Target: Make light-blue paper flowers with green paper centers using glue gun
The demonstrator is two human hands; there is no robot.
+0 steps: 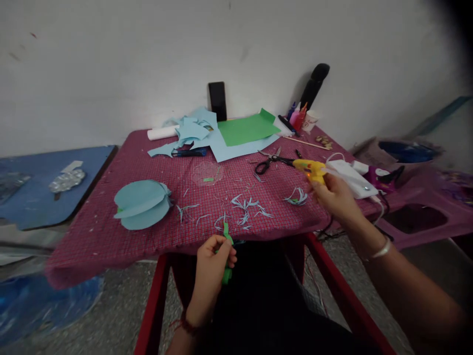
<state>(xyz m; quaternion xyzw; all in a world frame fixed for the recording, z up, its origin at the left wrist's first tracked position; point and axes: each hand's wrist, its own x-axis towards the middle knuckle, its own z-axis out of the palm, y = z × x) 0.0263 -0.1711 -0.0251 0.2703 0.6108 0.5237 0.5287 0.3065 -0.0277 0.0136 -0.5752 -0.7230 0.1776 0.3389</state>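
Note:
My left hand (214, 264) is closed around a small green paper strip (226, 256) just below the near edge of the table (111, 231). My right hand (334, 195) grips a yellow glue gun (310, 169) over the right part of the table, its nozzle pointing left toward the black scissors (271, 161). A bracelet sits on my right wrist. Thin light-blue paper shavings (246, 207) lie scattered between both hands on the red checked cloth.
A folded stack of light-blue paper circles (142, 203) lies at the left. Blue paper scraps (195, 130), a green sheet (247, 129), a black phone (217, 100) against the wall and glue bottles (297, 116) are at the back. A white box (351, 177) and pink stool (424, 217) stand right.

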